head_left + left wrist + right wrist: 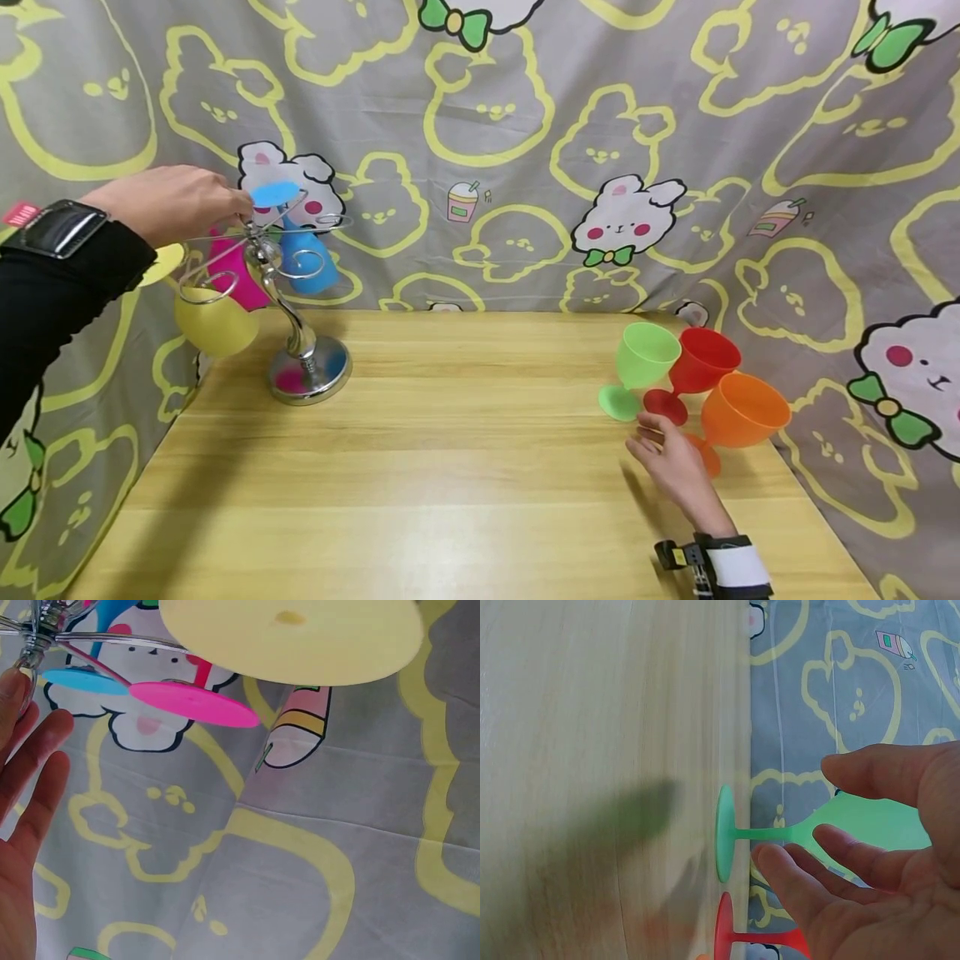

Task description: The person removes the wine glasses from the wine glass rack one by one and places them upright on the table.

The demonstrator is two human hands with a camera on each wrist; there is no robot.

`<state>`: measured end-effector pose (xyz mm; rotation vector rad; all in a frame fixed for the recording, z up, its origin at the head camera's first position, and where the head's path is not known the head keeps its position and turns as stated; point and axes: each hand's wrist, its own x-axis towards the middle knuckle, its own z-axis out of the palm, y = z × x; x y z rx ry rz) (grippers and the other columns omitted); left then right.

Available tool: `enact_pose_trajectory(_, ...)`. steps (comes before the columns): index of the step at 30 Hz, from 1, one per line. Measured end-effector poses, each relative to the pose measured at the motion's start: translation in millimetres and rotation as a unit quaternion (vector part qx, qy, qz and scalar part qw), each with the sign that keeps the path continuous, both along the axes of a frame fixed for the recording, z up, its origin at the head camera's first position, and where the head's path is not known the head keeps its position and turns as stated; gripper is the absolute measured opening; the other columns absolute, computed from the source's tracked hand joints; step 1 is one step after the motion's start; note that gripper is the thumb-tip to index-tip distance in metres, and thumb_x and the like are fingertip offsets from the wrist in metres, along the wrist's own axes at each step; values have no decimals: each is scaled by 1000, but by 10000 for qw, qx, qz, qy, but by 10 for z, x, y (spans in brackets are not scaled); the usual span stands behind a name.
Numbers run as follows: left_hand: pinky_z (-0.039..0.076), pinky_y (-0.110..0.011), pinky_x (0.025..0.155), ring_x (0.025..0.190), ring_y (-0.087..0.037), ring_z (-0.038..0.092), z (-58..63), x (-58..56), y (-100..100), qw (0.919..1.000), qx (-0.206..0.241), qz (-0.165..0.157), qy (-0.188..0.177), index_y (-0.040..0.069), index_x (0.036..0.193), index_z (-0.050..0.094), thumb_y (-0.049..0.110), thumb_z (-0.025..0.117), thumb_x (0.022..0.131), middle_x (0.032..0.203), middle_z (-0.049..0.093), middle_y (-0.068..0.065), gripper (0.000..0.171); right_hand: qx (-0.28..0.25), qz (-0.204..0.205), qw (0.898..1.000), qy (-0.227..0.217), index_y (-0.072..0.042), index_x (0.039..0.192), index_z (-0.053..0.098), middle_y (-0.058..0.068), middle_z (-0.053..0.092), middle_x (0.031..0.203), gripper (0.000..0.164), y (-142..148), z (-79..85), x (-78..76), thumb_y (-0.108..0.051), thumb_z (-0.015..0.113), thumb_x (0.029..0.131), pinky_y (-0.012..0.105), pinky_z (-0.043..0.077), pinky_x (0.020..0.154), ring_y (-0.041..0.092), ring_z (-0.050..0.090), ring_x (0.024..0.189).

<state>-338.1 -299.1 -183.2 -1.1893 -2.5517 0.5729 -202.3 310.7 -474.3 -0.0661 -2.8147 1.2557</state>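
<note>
"Head view first: what is the left hand (176, 196) doing?"

"Thumb and forefinger pinch the top of a chrome stand (300, 340). The left wrist view shows that pinch on a small metal loop, with the other fingers stretched out loosely."

"Where does the stand sit?"

"Near the back left corner of the counter (450, 450), its round base flat on the surface and its curved stem rising to a ring of wire arms."

"Anything on the arms?"

"Three goblets hang upside down among them: yellow (216, 325) at the front left, pink (238, 271) behind it, and blue (313, 279) on the right side."

"And the right hand (678, 471)?"

"Spread, thumb well away from the fingers, with nothing in its grip. It's beside the green goblet (647, 354). In the right wrist view the fingers overlap that goblet's bowl, but I can't tell whether they touch it."

"Is that goblet on its own?"

"No, it stands upright toward the counter's back right corner. The red goblet (707, 360) is just to its right, and the orange goblet (744, 412) is farther forward, closest to the right edge. Both are upright too."

"What's behind it all?"

"A grey cloth (517, 108) with yellow outlined animals, past the back edge."
</note>
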Motion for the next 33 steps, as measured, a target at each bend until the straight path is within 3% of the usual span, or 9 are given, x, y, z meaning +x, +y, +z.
enact_pose_trajectory(4, 54, -39, 57, 59, -18, 57, 1, 21, 6, 10000, 68, 49, -15, 1, 89, 65, -6, 77, 66, 68, 62, -3, 27, 7, -8, 10000, 4, 2, 133, 38, 26, 45, 132, 54, -2, 5, 0, -16, 62, 88, 42, 45, 91, 39, 50, 116)
enact_pose_trajectory(9, 54, -46, 64, 66, -26, 62, -1, 22, 35, 9998, 98, 150, -73, -1, 95, 66, -5, 77, 66, 77, 66, -9, 31, 21, -24, 10000, 8, 2, 133, 38, 26, 45, 132, 57, 6, 5, 3, -24, 63, 88, 42, 45, 91, 38, 51, 116)
enact_pose_trajectory(15, 54, -42, 62, 61, -21, 60, -7, -17, 81, 9996, 213, 200, -12, 2, 93, 66, 5, 73, 75, 70, 65, -4, 20, -14, -29, 10000, 53, 2, 133, 39, 25, 45, 132, 56, 14, -11, 18, -20, 63, 88, 41, 45, 91, 39, 50, 116)
enact_pose_trajectory(20, 55, -38, 59, 57, -17, 59, 16, -43, 117, 9983, 304, 455, -191, -2, 97, 68, 3, 71, 77, 74, 67, -9, 21, -12, -11, 10000, 87, 3, 133, 39, 26, 45, 131, 54, 25, -31, 29, -14, 63, 88, 41, 45, 90, 39, 50, 116)
enact_pose_trajectory(26, 44, -24, 44, 51, -12, 48, 22, -47, 142, 9886, 866, 1081, -588, -2, 98, 69, 2, 63, 84, 82, 69, -13, 16, 29, 10, 9999, 97, 2, 132, 39, 25, 46, 131, 54, 14, -32, 32, -19, 63, 88, 42, 45, 91, 39, 49, 117)
enact_pose_trajectory(33, 44, -28, 47, 57, -18, 49, 62, -88, 260, 9723, 1482, 1566, -896, -5, 91, 70, 2, 61, 86, 77, 66, -16, 13, 118, 25, 9998, 130, 0, 132, 40, 24, 47, 131, 56, 5, -58, 28, -28, 62, 89, 42, 45, 92, 38, 50, 117)
